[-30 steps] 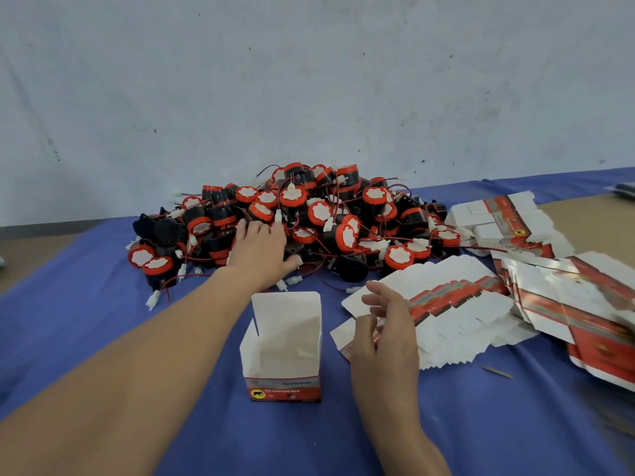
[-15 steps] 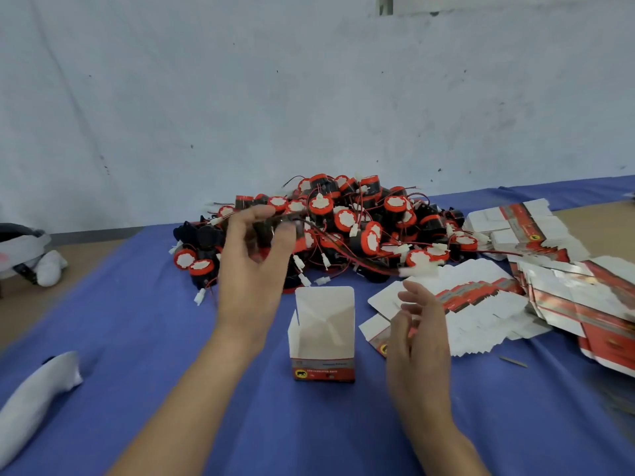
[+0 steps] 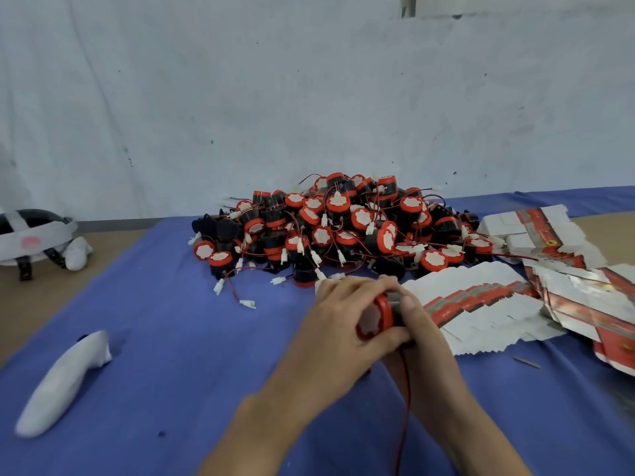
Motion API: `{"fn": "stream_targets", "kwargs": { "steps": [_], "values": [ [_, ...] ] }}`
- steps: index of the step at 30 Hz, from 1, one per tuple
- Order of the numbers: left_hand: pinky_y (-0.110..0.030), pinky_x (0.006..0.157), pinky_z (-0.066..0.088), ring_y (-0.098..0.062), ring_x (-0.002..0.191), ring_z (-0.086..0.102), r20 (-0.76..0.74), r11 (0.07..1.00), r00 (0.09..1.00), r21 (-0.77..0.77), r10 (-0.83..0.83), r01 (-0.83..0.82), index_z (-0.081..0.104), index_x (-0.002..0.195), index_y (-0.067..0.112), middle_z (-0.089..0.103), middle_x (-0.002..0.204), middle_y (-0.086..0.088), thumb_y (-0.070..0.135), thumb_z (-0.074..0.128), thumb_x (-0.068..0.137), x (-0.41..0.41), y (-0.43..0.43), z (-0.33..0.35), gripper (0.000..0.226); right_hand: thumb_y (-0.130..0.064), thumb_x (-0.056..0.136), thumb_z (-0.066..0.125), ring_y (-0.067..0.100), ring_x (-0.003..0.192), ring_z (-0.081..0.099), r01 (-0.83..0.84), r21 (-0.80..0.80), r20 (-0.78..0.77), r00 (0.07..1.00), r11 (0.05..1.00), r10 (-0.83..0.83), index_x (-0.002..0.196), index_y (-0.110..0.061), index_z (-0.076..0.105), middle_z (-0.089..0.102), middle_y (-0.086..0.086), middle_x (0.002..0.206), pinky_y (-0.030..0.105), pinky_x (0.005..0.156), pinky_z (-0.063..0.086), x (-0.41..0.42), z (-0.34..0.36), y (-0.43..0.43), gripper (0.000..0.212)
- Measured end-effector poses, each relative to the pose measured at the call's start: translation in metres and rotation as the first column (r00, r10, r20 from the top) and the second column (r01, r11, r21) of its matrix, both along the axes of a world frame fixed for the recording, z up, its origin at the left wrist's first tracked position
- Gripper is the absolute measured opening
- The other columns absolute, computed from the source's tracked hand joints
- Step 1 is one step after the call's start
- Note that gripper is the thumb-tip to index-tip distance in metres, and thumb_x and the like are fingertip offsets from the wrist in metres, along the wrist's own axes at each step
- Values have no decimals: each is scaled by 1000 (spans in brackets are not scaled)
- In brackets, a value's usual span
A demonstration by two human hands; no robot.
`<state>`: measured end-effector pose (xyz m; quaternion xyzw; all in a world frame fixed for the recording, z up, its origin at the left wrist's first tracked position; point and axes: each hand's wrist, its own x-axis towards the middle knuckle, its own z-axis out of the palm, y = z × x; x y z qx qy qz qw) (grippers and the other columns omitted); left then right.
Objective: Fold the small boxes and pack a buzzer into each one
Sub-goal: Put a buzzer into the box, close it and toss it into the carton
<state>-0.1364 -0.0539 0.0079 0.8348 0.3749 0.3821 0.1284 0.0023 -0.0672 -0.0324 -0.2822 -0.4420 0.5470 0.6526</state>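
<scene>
- Right, the blue cloth (image 3: 165, 355) carries everything, and nothing on it apart from the hands looks any different from half a second ago.
- Big pile (image 3: 347, 228) of buzzers at the back, minus the one just lifted out of its near edge.
- Flat boxes (image 3: 481, 304) fanned out to the right, untouched.
- Left hand (image 3: 338, 324) was up by the pile a moment ago; now it's down in front of it, fingers curled over the top of one buzzer, thumb below.
- Right hand (image 3: 429, 345) was hanging loose; it has closed in, thumb laid on the black body and the other fingers hidden behind.
- The open box that stood upright here is now hidden behind the hands.
- So the pick looks done, and packing comes next.
- Buzzer (image 3: 382, 316) sits between both hands, just in front of the pile: red-rimmed white face pointing left and a little toward the camera, black body running off right, so its axis lies roughly level, side to side.
- I'd say it needs tipping end-down to drop in.
- Red lead (image 3: 407, 389) trails down between the wrists and will want tucking in.
</scene>
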Motion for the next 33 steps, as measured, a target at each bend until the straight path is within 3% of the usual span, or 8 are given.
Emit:
{"fn": "stream_targets", "kwargs": {
  "steps": [5, 11, 16, 24, 26, 28, 30, 33],
  "values": [
    [-1, 101, 23, 14, 134, 20, 94, 997, 993, -8, 76, -75, 16, 147, 48, 25, 144, 31, 61, 56, 89, 21, -11, -14, 72, -48, 97, 53, 22, 124, 63, 25, -87, -181, 983, 996, -41, 137, -16, 59, 67, 10, 133, 29, 92, 56, 9, 1, 2, 51],
    [-11, 80, 49, 5, 101, 57, 278, 961, 953, -273, 123, -45, 35, 126, 56, 53, 113, 31, 44, 45, 101, 33, -33, -26, 29, -55, 86, 56, 22, 114, 65, 189, -92, -182, 962, 978, -203, 133, -13, 59, 66, 19, 127, 48, 96, 54, 9, 2, 3, 63],
    [-34, 55, 58, -19, 65, 68, 608, 521, 765, -732, 210, 438, 55, 116, 21, 73, 78, -5, 35, 51, 102, 31, -28, 1, 20, -59, 87, 58, 22, 73, 64, 193, -89, -94, 975, 977, -201, 124, -29, 62, 67, 16, 99, 28, 46, 48, 12, -1, -1, 49],
    [-27, 55, 56, -16, 63, 65, 597, 261, 799, -785, 77, 562, 64, 118, 5, 67, 77, -3, 23, 52, 103, 6, -20, 22, 25, -38, 87, 61, 23, 96, 63, 266, -59, -220, 937, 962, -273, 130, -11, 57, 70, 6, 102, 42, 88, 52, 12, 2, 5, 51],
    [-22, 46, 48, -10, 53, 55, 504, 365, 862, -813, 53, 453, 63, 118, 8, 63, 73, 3, 28, 56, 102, 5, -20, 18, 26, -36, 84, 62, 18, 93, 68, 271, -59, -213, 937, 961, -277, 127, -13, 58, 72, 3, 101, 32, 82, 59, 12, 3, 8, 49],
    [-21, 47, 41, -6, 50, 46, 306, 630, 952, -740, 2, 236, 65, 109, 19, 58, 67, 12, 33, 54, 102, 7, -19, 8, 19, -39, 83, 62, 15, 92, 71, 288, -79, -180, 938, 954, -297, 126, -13, 60, 73, 3, 103, 28, 76, 60, 11, 2, 8, 50],
    [-20, 56, 43, -2, 56, 49, 145, 850, 989, -521, 1, 75, 65, 97, 32, 58, 67, 17, 40, 53, 100, 10, -20, -1, 14, -47, 82, 62, 20, 103, 72, 307, -121, -146, 935, 944, -323, 130, -12, 60, 73, 9, 116, 34, 83, 60, 11, 2, 8, 59],
    [-15, 58, 43, 0, 66, 58, 51, 977, 999, -214, 4, 7, 59, 95, 38, 60, 74, 24, 48, 52, 97, 8, -21, -7, 13, -58, 80, 60, 32, 113, 68, 284, -178, -130, 942, 942, -309, 128, -7, 64, 70, 20, 121, 49, 98, 54, 11, 2, 5, 70]
  ]
}}
